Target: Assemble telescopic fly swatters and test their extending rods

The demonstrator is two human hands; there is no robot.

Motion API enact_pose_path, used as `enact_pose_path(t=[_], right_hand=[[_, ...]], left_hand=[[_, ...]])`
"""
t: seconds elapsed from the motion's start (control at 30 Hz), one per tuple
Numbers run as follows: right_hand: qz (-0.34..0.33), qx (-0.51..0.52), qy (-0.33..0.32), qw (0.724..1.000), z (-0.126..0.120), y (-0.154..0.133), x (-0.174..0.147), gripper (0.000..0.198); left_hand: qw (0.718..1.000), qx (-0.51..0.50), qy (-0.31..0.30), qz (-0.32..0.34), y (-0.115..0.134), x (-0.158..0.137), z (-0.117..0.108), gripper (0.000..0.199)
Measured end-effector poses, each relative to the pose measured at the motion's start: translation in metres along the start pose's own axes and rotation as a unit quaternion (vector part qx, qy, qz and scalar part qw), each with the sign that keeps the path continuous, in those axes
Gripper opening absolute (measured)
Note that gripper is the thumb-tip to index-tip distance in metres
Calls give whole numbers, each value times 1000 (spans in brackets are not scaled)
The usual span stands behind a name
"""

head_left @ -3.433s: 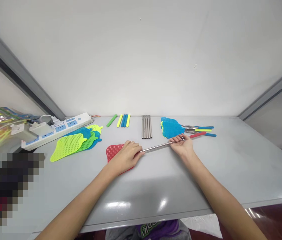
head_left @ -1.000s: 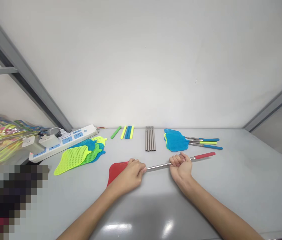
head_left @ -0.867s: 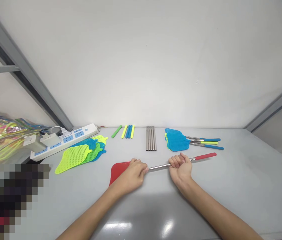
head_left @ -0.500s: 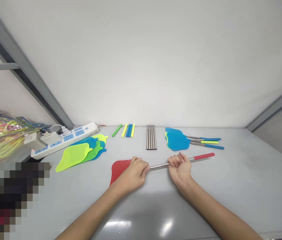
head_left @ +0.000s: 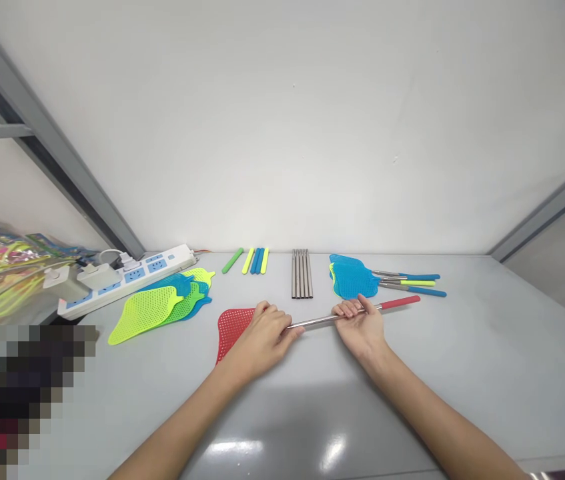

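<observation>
A fly swatter (head_left: 313, 321) with a red mesh head, a metal rod and a red grip lies across both hands above the table. My left hand (head_left: 267, 333) is closed where the rod meets the head and hides part of the mesh. Palm up, my right hand (head_left: 359, 323) has its fingers curled around the rod close to the red grip, with the thumb pointing up along it. Just behind the right hand lie fly swatters (head_left: 357, 279) with blue and yellow heads, stacked together.
Loose mesh heads (head_left: 147, 312) in yellow, green and blue overlap on the left beside a white power strip (head_left: 137, 277). Coloured grips (head_left: 257, 261) and metal rods (head_left: 302, 275) lie in rows near the wall. Plastic-wrapped goods (head_left: 2, 267) sit far left.
Both hands and the red swatter have shifted slightly up and left. The fingers of both hands have loosened a little, and my left thumb now extends along the rod.
</observation>
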State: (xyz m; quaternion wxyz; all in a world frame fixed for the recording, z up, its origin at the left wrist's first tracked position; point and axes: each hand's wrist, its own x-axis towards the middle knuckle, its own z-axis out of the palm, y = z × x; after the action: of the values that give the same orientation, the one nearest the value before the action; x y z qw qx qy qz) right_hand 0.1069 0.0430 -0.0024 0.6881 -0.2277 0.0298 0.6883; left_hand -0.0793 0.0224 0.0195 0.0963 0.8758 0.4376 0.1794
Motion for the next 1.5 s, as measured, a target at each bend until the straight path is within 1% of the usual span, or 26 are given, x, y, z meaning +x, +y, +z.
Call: enact_pose_path(t=[0.1, 0.17, 0.33, 0.57, 0.67, 0.73, 0.9, 1.1, 1.5], right_hand=[[1, -23, -30, 999, 3, -4, 0, 22], [-8, -42, -36, 998, 5, -8, 0, 19], [-28, -44, -13, 999, 6, -20, 6, 12], [-98, 6, 5, 995, 6, -46, 18, 9], [-111, 8, 25, 993, 4, -52, 23, 10], [-111, 3, 30, 993, 2, -53, 25, 11], [-123, -28, 17, 992, -2, -48, 28, 16], [-114, -29, 71, 991, -4, -46, 29, 18], [-92, -37, 93, 991, -8, -43, 32, 20]], left_hand=[[1000, 8, 6, -6, -2, 1, 0, 33], [1000, 8, 4, -5, -3, 2, -1, 32], [1000, 12, 4, -2, -4, 1, -3, 30], [999, 39, 14, -11, -11, 1, -3, 29], [999, 44, 16, -11, -14, 1, -1, 29], [999, 42, 15, -11, -15, 1, 1, 29], [1000, 6, 1, -22, -17, 0, 6, 30], [999, -21, -16, -43, -13, -2, 7, 31], [998, -35, -12, -46, -15, 1, 4, 29]])
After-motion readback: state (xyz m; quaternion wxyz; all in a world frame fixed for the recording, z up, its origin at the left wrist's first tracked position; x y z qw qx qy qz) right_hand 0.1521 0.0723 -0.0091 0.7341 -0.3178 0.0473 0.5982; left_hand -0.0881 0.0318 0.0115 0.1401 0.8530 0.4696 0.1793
